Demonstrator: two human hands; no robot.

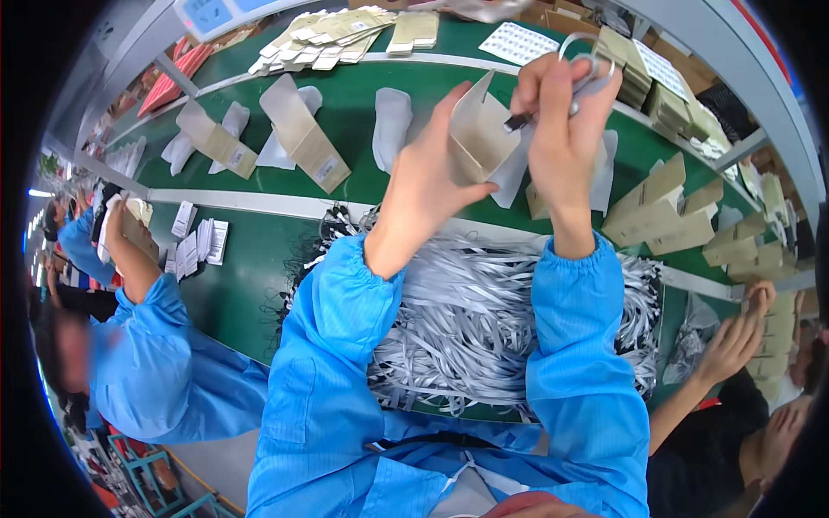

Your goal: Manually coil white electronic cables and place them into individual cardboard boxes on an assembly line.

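Above green tabletop (354,121): open carton (484,138), likely light, stiff, best held by its sides, left fingers (443,110) clamped on it, right fingers (554,97) pinching dark-tipped cord (518,123).

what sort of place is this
Probably a factory packing area: open cartons along a green surface, a big heap of white straps, and a co-worker dressed in blue alongside.

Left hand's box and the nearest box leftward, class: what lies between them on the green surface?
The head view shows a white pouch lying between the held box and the left box; another shows behind the latter.
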